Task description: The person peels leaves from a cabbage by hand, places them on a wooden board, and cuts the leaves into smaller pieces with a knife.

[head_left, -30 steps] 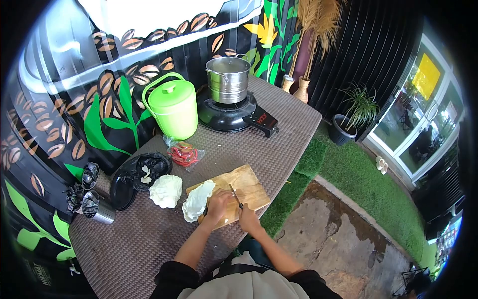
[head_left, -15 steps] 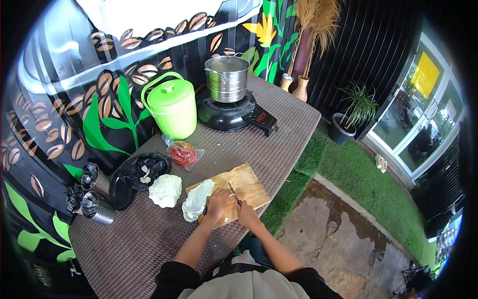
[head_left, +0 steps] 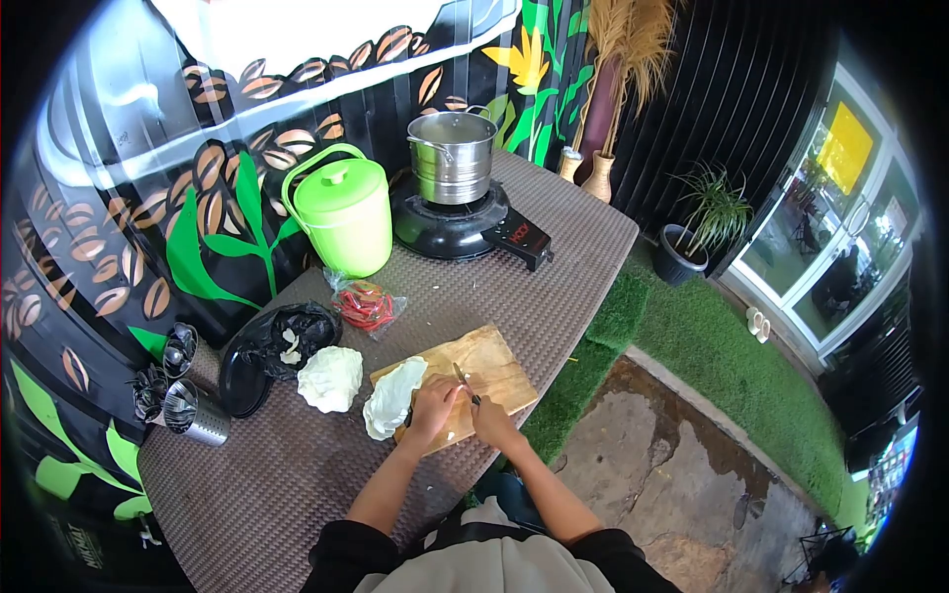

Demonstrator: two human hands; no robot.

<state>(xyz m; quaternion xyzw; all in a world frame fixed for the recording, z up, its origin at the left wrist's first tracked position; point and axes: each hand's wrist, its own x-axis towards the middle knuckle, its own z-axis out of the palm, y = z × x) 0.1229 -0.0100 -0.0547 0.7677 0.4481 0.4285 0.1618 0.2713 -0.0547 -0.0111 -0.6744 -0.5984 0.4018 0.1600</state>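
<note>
My right hand [head_left: 492, 421] is wrapped round the dark handle of a knife [head_left: 462, 376], whose blade points away from me over a wooden cutting board [head_left: 494, 364]. Close beside it on the board, my left hand [head_left: 433, 407] is closed, fingertips near the blade. A small whitish bit shows at those fingertips, too small to name. A pale cabbage leaf [head_left: 391, 400] lies left of my left hand, partly over the board's edge. Farther left, a larger piece of cabbage [head_left: 330, 380] rests on the woven-look table [head_left: 287, 484].
Behind the board lies a clear bag of red chillies [head_left: 366, 306]. A black plastic bag [head_left: 304, 331] sits on a black tray [head_left: 240, 385] near metal cutlery holders [head_left: 198, 415]. At the back stand a lime-green lidded bucket [head_left: 343, 212] and a steel pot [head_left: 452, 158] on a portable stove [head_left: 450, 229].
The view has shifted very slightly. Both hands, the knife and the cabbage stay in nearly the same places.
</note>
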